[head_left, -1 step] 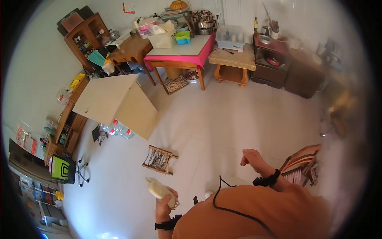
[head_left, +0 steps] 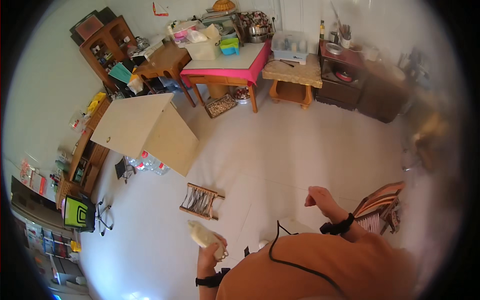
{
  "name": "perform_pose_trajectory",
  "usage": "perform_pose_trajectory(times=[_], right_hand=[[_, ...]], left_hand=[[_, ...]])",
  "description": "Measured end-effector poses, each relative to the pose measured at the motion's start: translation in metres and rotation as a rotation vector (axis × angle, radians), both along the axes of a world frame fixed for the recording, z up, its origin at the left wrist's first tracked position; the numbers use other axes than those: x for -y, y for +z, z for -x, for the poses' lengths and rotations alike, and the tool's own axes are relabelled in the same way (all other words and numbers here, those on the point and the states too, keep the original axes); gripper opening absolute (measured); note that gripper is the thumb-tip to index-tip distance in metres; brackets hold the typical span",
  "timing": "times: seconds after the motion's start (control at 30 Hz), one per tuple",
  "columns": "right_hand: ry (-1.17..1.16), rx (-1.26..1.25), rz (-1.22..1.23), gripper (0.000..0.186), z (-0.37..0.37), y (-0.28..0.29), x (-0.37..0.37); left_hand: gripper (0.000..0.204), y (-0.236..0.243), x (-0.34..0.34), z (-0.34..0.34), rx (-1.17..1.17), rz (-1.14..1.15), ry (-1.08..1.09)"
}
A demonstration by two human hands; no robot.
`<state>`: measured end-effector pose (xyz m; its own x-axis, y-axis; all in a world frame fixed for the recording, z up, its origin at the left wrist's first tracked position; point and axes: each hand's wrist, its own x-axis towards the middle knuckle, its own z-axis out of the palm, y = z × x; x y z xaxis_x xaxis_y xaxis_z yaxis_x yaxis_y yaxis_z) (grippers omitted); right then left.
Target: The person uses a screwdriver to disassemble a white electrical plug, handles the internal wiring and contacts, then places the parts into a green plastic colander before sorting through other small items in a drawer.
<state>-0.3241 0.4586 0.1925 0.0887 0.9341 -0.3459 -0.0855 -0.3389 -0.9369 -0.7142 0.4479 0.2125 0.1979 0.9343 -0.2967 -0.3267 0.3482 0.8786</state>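
My left hand (head_left: 210, 250), at the lower middle, is wrapped round a cream-coloured, elongated thing (head_left: 201, 234). It narrows at its far end and has small rounded bumps at its near end; its exact kind cannot be made out. The far end points toward a low wooden folding stool (head_left: 201, 201) with a corded seat, standing on the floor beyond it. My right hand (head_left: 321, 200) hangs in the air farther right, fingers curled in, with nothing showing in them. Nearest to it is a wooden chair (head_left: 378, 205). Dark bands circle both wrists.
A cream cabinet (head_left: 150, 127) stands left of centre, with plastic bottles (head_left: 152, 163) beside its base. An office chair (head_left: 82, 212) is at the far left. Along the back wall are a pink-edged table (head_left: 240, 62), a low side table (head_left: 292, 72) and a dark cabinet (head_left: 340, 75).
My left hand and the cream thing have shifted very slightly right. My right hand has also moved a touch to the right; both hands keep their hold and shape.
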Motion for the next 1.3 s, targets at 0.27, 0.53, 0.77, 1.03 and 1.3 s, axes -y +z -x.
perform_pose_trajectory(times=[0.27,0.53,0.77,1.03,1.3], right_hand=[[-0.311,0.044,0.007,0.017,-0.059,-0.02,-0.111],[-0.403,0.076,-0.069,0.016,-0.121,-0.006,-0.322],[-0.173,0.186,-0.311,0.015,-0.103,0.02,-0.537],[-0.134,0.369,-0.268,0.017,-0.083,0.006,-0.719],[-0.237,0.519,-0.237,0.02,-0.102,-0.018,-0.86]], left_hand=[[0.023,-0.018,-0.175,-0.068,-0.103,-0.002,-0.442],[0.025,0.022,-0.356,-0.123,-0.247,-0.016,-0.372],[0.023,0.006,-0.479,-0.107,-0.186,0.117,-0.216],[0.024,-0.012,-0.67,-0.077,-0.217,0.139,-0.115],[0.022,0.002,-0.844,-0.085,-0.322,0.103,-0.272]])
